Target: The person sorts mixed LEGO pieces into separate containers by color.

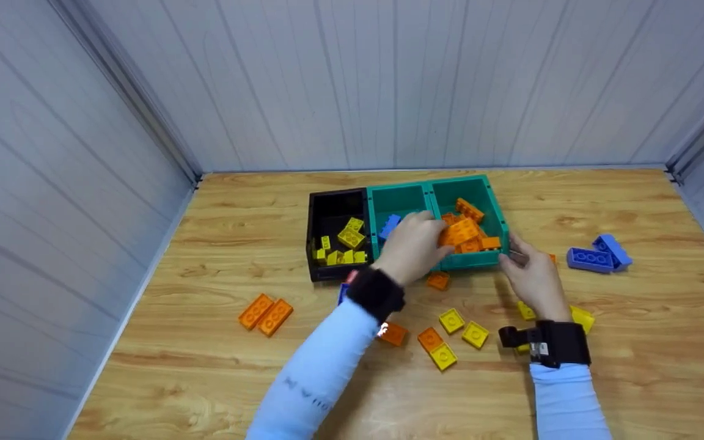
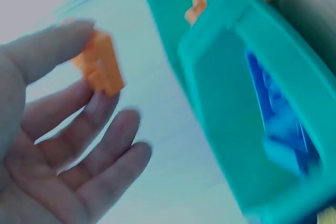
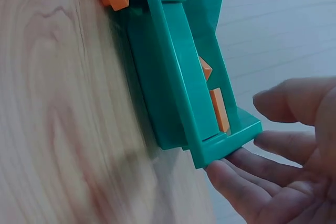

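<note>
My left hand [image 1: 412, 247] is above the joined bins, pinching an orange toy brick [image 2: 100, 62] between thumb and index finger. The other fingers curve loosely, apart from the brick. Beneath it, the right-hand green bin [image 1: 498, 208] holds several orange bricks [image 1: 470, 209]. The middle green bin [image 1: 398, 194] contains blue bricks [image 2: 281, 114], and the black bin [image 1: 310, 235] has several yellow bricks [image 1: 352, 237]. At the right bin's outer end is my right hand [image 1: 535, 278]. Its extended fingers touch the bin's side, while the thumb stands off the rim in the right wrist view.
Two orange bricks [image 1: 275, 318] lie left on the wooden table [image 1: 205, 379]. In front of the bins are yellow bricks [image 1: 475, 335] and orange bricks [image 1: 393, 334]. Blue bricks [image 1: 590, 260] lie to the right. Yellow bricks [image 1: 583, 318] are partly hidden by my right wrist.
</note>
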`<state>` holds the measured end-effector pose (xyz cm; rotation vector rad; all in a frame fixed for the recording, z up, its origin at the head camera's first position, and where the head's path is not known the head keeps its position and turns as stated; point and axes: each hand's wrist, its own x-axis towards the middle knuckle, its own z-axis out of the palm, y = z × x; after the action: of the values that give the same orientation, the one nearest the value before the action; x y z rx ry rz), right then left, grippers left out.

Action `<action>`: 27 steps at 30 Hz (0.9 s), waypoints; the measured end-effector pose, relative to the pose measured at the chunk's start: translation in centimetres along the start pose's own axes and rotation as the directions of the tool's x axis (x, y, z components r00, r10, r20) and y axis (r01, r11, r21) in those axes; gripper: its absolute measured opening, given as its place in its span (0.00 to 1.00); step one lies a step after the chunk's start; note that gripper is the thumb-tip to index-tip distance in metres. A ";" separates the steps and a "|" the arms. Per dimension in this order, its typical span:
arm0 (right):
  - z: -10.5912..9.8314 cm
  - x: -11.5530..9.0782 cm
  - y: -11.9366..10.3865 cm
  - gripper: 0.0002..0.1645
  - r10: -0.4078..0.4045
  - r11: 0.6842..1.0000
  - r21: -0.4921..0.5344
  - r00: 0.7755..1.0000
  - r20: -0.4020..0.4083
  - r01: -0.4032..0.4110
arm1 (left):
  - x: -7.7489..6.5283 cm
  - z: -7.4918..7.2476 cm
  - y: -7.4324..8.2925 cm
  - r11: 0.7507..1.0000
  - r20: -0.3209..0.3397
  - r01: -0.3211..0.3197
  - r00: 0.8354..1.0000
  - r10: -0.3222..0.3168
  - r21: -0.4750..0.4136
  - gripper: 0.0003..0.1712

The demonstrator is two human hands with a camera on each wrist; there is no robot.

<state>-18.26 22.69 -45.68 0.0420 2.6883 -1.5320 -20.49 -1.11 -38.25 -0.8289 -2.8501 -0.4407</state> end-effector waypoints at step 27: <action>0.3 0.7 0.4 0.30 0.104 0.995 0.002 0.993 -0.059 -0.104 | 1.3 -1.0 -2.1 0.996 -0.088 0.076 0.994 -0.072 0.042 0.17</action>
<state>-18.90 22.65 -46.25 0.2276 2.6845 -1.5223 -22.69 -2.43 -37.51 -0.6806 -2.8072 -0.4086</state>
